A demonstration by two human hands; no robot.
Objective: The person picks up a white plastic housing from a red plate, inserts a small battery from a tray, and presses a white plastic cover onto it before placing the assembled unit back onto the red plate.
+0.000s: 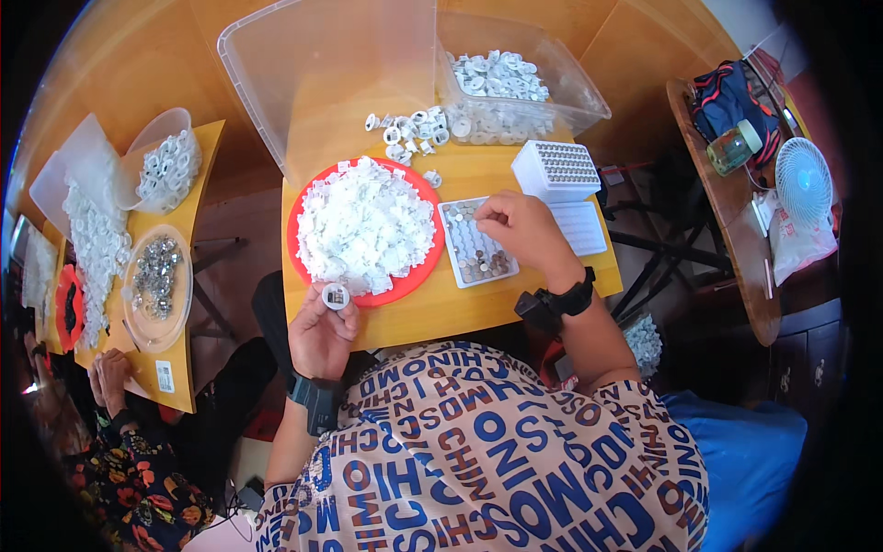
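Note:
My left hand (326, 336) is closed around a small round white plastic housing (336, 295) with a dark and metallic inside, held up at the near edge of a red round tray (296, 247). A big heap of small clear-white plastic pieces (372, 225) fills that tray. Over a white compartment tray (452, 241) my right hand (522, 230) hovers, fingertips pinched together; anything between them is too small to make out. Round, coin-like metal discs (482, 264) sit in the tray's pockets, some silvery and some darker.
Loose white round parts (418, 129) lie behind the red tray. Beyond stands a clear bin (579, 101) of similar parts, with stacked white trays (552, 184) in front. At left, a co-worker's hands (110, 379) rest by another table (204, 184). A fan (804, 182) stands right.

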